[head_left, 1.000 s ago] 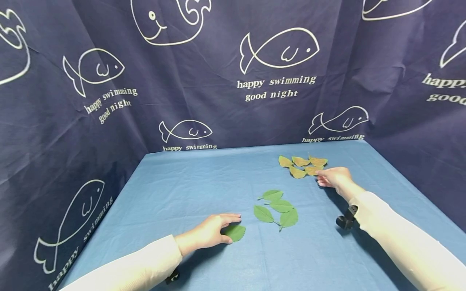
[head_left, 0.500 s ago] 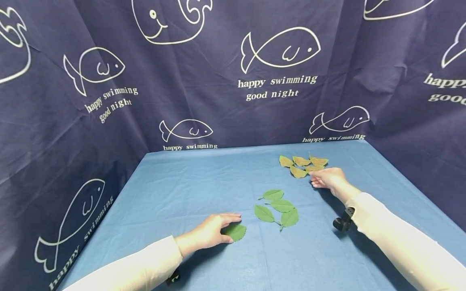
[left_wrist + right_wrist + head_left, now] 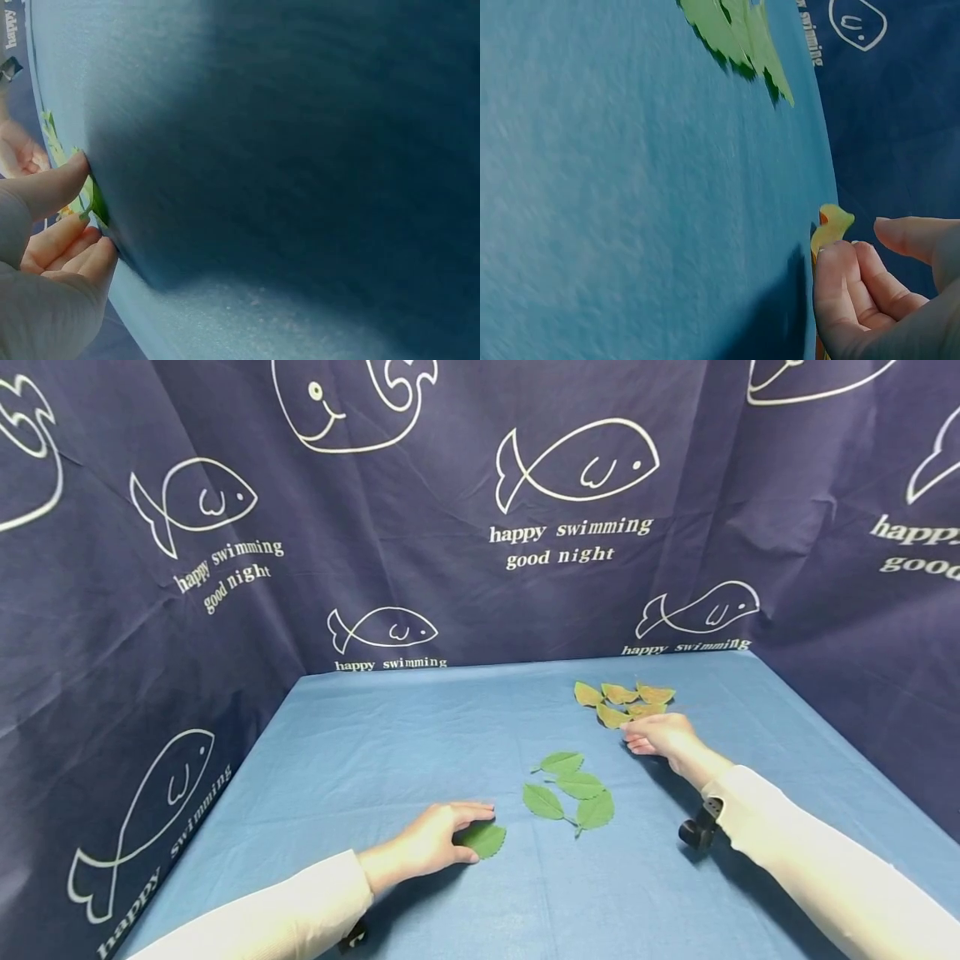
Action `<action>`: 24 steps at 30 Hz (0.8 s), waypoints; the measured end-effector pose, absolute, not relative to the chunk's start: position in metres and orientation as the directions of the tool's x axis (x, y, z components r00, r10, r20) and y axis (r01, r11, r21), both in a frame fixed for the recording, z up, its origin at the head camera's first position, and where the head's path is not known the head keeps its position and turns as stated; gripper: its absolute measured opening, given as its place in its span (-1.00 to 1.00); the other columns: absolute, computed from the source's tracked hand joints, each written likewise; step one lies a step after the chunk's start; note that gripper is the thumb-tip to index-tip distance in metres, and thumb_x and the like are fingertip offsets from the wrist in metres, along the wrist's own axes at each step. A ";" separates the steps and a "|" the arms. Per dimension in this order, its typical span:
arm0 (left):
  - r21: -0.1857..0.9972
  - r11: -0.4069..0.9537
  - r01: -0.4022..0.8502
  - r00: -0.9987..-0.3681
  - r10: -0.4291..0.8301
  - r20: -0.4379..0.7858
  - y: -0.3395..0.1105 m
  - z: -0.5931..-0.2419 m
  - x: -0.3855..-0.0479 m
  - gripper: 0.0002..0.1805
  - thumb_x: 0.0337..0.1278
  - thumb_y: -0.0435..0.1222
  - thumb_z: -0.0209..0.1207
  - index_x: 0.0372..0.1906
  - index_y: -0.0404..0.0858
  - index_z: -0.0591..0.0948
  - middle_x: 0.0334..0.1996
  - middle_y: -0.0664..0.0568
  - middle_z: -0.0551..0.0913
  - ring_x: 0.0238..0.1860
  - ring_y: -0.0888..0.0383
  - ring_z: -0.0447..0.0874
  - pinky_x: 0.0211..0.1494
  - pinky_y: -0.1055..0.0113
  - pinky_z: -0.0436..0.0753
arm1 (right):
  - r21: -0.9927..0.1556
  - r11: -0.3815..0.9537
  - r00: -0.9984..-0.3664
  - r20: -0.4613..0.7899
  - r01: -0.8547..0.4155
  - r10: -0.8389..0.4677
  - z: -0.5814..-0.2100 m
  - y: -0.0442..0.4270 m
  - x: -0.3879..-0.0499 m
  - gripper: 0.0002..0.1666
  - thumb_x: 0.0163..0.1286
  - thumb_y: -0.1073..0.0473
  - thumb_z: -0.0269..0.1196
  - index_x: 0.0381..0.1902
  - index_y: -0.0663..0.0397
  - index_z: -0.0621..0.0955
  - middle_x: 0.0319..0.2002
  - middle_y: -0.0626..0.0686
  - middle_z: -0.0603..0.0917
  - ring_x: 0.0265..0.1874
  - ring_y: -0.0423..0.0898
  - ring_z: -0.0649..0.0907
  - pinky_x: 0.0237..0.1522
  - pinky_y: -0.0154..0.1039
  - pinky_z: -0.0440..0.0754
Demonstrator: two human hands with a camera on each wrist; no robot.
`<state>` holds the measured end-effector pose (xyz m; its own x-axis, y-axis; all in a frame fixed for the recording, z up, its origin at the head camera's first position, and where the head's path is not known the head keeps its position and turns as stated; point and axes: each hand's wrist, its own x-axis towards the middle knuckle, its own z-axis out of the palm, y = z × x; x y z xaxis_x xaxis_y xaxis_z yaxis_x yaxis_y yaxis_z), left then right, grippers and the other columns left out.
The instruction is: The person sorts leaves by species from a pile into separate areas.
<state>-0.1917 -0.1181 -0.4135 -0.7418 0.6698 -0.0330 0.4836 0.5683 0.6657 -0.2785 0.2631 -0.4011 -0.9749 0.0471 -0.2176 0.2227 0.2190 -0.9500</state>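
In the head view, my left hand (image 3: 431,839) rests on the cloth around a single green leaf (image 3: 486,838), with thumb and fingers apart on either side of it. The left wrist view shows that leaf (image 3: 97,206) between the thumb and the fingers. Farther back, my right hand (image 3: 667,739) reaches to the near edge of a group of yellow-brown leaves (image 3: 613,716). In the right wrist view its thumb stands apart from the bent fingers (image 3: 836,289), and a yellow leaf (image 3: 829,229) shows just beyond the fingertips; whether they touch it, I cannot tell.
Several green leaves (image 3: 581,785) lie loosely grouped mid-table, between the hands. Blue cloth (image 3: 390,735) covers the table. Dark blue curtains (image 3: 465,577) with white fish drawings stand behind and at both sides. A black wrist camera (image 3: 697,831) hangs under the right sleeve.
The right hand has moved left along the near edge of the yellow-brown leaves. The left hand and both leaf groups look unmoved.
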 end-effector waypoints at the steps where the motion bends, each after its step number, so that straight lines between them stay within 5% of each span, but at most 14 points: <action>1: 0.663 0.568 0.487 -0.741 0.671 -0.030 -0.118 -0.414 -0.192 -0.35 -0.06 -0.48 0.39 0.25 -0.37 0.51 0.31 -0.13 0.47 0.33 -0.07 0.43 0.28 0.29 0.53 | -0.950 0.223 -0.976 -0.216 0.218 0.035 -0.401 0.262 -0.277 -0.39 0.38 0.24 0.22 0.17 0.69 0.37 -0.44 -0.02 0.74 -0.49 -0.26 0.71 -0.26 -0.33 0.74; 13: 0.666 0.557 0.497 -0.739 0.674 -0.013 -0.119 -0.413 -0.191 -0.37 -0.05 -0.48 0.38 0.24 -0.41 0.51 0.29 -0.17 0.49 0.33 -0.09 0.43 0.30 0.20 0.51 | -0.939 0.266 -0.964 -0.248 0.216 -0.093 -0.403 0.245 -0.267 -0.42 0.36 0.21 0.26 0.17 0.59 0.45 -0.34 -0.01 0.74 -0.43 -0.27 0.69 -0.21 -0.33 0.73; 24: 0.726 0.541 0.424 -0.755 0.654 -0.046 -0.119 -0.415 -0.191 -0.36 -0.06 -0.50 0.38 0.24 -0.42 0.50 0.30 -0.17 0.47 0.35 -0.09 0.40 0.31 0.22 0.49 | -0.918 0.372 -0.958 -0.220 0.138 -0.186 -0.408 0.234 -0.264 -0.44 0.35 0.21 0.27 0.16 0.56 0.48 0.07 0.35 0.63 -0.10 0.03 0.73 -0.01 -0.19 0.69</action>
<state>-0.1910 -0.1188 -0.4147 -0.7550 0.6541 -0.0457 0.4244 0.5406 0.7263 -0.2636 0.2344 -0.4084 -0.9576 -0.1864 -0.2199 0.1384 0.3719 -0.9179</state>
